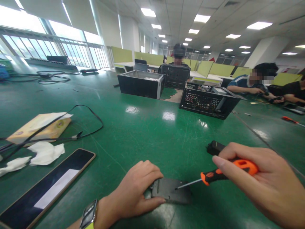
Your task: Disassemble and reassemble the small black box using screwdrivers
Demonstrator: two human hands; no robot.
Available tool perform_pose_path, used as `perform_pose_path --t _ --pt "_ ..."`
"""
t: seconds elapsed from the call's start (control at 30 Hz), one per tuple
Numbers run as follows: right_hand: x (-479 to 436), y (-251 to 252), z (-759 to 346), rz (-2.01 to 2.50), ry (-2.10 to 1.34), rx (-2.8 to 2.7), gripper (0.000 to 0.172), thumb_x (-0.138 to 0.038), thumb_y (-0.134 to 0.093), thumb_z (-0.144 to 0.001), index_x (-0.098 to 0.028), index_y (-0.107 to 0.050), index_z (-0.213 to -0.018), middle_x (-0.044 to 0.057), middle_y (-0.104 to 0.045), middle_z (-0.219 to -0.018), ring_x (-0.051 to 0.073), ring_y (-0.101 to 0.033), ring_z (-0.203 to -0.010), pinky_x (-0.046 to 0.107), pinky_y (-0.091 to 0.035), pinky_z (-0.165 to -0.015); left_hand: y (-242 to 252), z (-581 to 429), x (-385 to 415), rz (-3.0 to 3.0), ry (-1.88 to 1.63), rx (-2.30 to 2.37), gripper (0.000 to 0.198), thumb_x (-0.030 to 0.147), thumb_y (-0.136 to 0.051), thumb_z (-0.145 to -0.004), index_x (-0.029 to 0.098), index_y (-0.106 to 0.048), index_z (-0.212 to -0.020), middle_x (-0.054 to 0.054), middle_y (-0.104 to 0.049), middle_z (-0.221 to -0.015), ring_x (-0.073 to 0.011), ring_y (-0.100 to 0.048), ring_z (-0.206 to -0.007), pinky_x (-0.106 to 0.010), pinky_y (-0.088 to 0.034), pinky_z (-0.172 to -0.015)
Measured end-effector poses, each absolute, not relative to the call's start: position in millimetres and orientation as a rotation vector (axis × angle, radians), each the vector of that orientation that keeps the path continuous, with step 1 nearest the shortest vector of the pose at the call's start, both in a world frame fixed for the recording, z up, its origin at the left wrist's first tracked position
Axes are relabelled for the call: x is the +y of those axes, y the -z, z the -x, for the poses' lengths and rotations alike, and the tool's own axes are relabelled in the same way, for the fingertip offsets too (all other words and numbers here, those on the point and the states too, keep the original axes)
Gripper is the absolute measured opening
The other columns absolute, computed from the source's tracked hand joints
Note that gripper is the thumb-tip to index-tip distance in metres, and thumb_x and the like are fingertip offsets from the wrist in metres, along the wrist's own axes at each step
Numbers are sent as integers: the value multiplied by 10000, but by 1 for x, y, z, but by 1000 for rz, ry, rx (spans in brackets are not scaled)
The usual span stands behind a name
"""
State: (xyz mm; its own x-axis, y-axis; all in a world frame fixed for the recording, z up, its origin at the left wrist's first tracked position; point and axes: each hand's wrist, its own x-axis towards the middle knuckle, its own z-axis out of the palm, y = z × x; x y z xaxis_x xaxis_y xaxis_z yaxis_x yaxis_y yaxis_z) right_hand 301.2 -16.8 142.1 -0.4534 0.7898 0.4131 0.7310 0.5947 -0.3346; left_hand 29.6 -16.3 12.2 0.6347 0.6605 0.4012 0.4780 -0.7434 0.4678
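Observation:
My left hand (140, 187) grips the left end of a flat dark grey rectangular casing (172, 192), thumb along its near side and fingers over the far side. The casing lies on the green tabletop (143, 133). In my right hand (264, 178) is a screwdriver (219, 175) with an orange and black handle. Its thin shaft points left, and the tip meets or hovers just over the casing's top face; contact is hard to tell. Just beyond my right hand lies a small black block-shaped object (215, 148), partly hidden by that hand.
At left lie a smartphone (47, 187), crumpled tissues (46, 152), a yellow tissue pack (40, 127) and black cables (95, 127). Farther back stand computer cases (139, 84) and a perforated black case (207, 100). Co-workers sit behind and right, near another screwdriver (290, 120).

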Motion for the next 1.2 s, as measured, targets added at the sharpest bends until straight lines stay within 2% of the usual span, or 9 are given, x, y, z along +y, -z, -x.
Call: perform_pose_path --t 0.2,0.47,0.6,0.67,0.77,0.83,0.97,1.1,1.2 --pt "-17 -135 -286 1221 -307 -2313 331 -320 -539 -920 -214 -577 -609 -68 -581 -537 73 -542 -462 214 -384 -468 -12 -30 -15 -2552 -813 914 360 430 -659 -863 178 -563 -1102 -75 -656 -989 -238 -563 -849 -365 -406 -731" --pt "-14 -131 -283 1203 -311 -2378 310 -323 -533 -925 -217 -577 -637 -58 -592 -555 92 -560 -490 232 -395 -488 -12 -30 -15 -2552 -830 917 360 441 -650 -867 179 -577 -1103 -76 -663 -989 -233 -570 -853 -359 -404 -739" --pt "-23 -136 -289 1132 -207 -2448 106 -341 -598 -884 -247 -645 -869 -16 -713 -810 140 -673 -690 226 -511 -582 -12 -30 -16 -2548 -828 936 352 443 -652 -862 183 -593 -1092 -68 -663 -982 -226 -573 -853 -351 -412 -741" --pt "-28 -138 -292 1085 -123 -2464 139 -342 -620 -867 -259 -652 -974 6 -737 -921 167 -702 -779 223 -538 -605 -12 -30 -16 -2545 -826 943 346 444 -652 -859 185 -599 -1083 -65 -662 -978 -225 -574 -851 -349 -415 -742" --pt "-32 -136 -292 995 -42 -2488 135 -362 -601 -884 -256 -675 -921 1 -748 -801 160 -703 -652 218 -507 -496 -11 -30 -16 -2542 -824 944 351 442 -661 -851 188 -601 -1086 -65 -662 -984 -228 -575 -862 -349 -413 -747" --pt "-33 -134 -291 963 -17 -2479 167 -364 -559 -913 -249 -680 -916 0 -743 -749 153 -687 -587 229 -496 -480 -11 -30 -16 -2543 -820 943 356 440 -671 -846 190 -601 -1090 -63 -661 -986 -228 -574 -864 -350 -407 -745" --pt "-35 -134 -288 961 -52 -2502 149 -315 -556 -908 -243 -673 -966 18 -751 -859 158 -704 -692 228 -512 -543 -12 -30 -16 -2547 -814 941 353 425 -683 -839 180 -607 -1081 -62 -661 -982 -229 -572 -856 -353 -397 -733" --pt "-32 -135 -298 1056 -165 -2458 180 -347 -567 -913 -249 -692 -828 -31 -689 -665 117 -640 -543 217 -475 -497 -12 -31 -16 -2549 -829 951 348 425 -683 -835 171 -620 -1064 -66 -668 -980 -230 -573 -843 -358 -399 -729" --pt "-25 -120 -318 1216 -36 -2302 192 -382 -583 -902 -239 -712 -903 4 -739 -809 160 -695 -680 248 -531 -594 -12 -32 -17 -2554 -851 957 333 418 -682 -829 177 -635 -1053 -64 -675 -964 -232 -576 -837 -360 -400 -727"
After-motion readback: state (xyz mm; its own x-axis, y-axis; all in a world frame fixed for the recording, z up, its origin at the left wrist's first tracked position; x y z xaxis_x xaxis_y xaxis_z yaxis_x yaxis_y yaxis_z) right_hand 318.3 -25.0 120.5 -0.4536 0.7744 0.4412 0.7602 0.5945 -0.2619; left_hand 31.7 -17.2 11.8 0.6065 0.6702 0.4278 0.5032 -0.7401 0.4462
